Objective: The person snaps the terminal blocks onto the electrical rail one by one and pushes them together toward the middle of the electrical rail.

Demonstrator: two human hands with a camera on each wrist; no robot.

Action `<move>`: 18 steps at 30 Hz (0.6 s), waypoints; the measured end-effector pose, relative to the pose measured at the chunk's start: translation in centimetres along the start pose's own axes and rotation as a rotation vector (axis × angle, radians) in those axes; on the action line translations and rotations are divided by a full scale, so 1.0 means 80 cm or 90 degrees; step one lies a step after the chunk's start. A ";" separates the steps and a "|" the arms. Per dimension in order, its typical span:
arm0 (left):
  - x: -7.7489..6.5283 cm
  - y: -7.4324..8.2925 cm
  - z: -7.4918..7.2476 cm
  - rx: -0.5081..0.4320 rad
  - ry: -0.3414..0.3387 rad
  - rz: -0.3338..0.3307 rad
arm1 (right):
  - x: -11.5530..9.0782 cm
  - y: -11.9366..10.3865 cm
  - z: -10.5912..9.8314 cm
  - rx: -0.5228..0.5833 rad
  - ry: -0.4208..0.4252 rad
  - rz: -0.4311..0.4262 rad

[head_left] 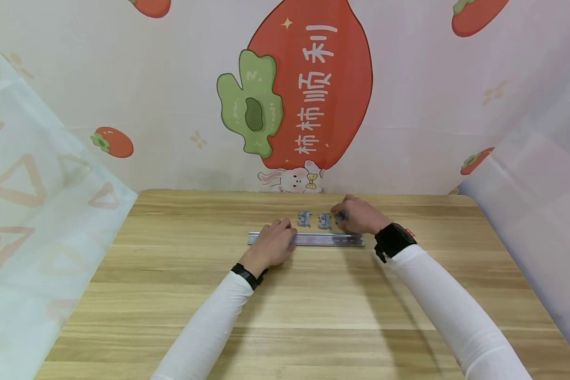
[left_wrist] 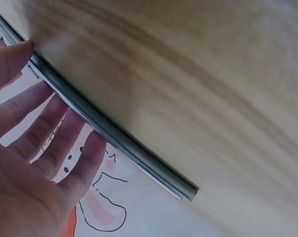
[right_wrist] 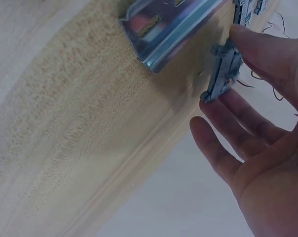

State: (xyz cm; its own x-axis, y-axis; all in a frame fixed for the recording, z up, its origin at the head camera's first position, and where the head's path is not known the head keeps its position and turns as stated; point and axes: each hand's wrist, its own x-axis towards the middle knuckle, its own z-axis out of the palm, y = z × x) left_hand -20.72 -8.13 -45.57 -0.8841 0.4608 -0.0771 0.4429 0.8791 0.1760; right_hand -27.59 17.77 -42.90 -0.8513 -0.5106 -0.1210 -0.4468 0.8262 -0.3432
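Note:
A slotted metal DIN rail (head_left: 323, 240) lies across the table toward its far side. My left hand (head_left: 273, 244) holds the rail left of its middle, thumb along one edge and fingertips against the other in the left wrist view. Beyond the right end of the rail, my right hand (head_left: 361, 216) pinches a small grey terminal block (right_wrist: 223, 71) between thumb and fingers. In the head view the fingers partly hide this block. Two more grey terminal blocks, a left one (head_left: 304, 218) and a middle one (head_left: 324, 221), lie in a row just behind the rail.
The wooden table (head_left: 294, 311) ends at the back against a printed cloth (head_left: 190, 95) with persimmon drawings. Cloth also hangs at both sides. Black bands circle both wrists.

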 end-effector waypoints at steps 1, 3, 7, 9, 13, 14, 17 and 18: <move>0.000 0.000 0.000 0.000 0.002 0.000 | 0.000 0.000 0.000 0.001 0.004 -0.004; 0.000 0.000 -0.002 -0.001 0.004 -0.001 | -0.002 0.001 0.000 0.002 0.012 -0.010; -0.002 0.002 -0.006 -0.004 0.002 -0.002 | -0.004 0.002 0.000 0.008 0.024 -0.019; -0.002 0.002 -0.006 -0.005 -0.001 -0.004 | -0.004 0.004 0.000 0.011 0.027 -0.027; -0.003 0.002 -0.007 -0.006 -0.002 -0.004 | -0.005 0.007 0.001 0.013 0.027 -0.045; -0.004 0.002 -0.006 -0.008 -0.002 -0.004 | -0.004 0.008 0.001 0.016 0.027 -0.050; -0.004 0.001 -0.005 -0.012 -0.003 -0.002 | -0.005 0.010 0.002 0.023 0.030 -0.065; -0.004 0.001 -0.004 -0.012 -0.005 -0.002 | -0.005 0.011 0.003 0.024 0.032 -0.070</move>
State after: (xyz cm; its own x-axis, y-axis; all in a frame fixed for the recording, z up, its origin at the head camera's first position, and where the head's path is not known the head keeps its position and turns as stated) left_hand -20.44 -8.21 -45.20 -0.8844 0.4590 -0.0850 0.4371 0.8782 0.1943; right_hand -27.60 18.63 -43.36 -0.8107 -0.5845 -0.0341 -0.5286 0.7557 -0.3867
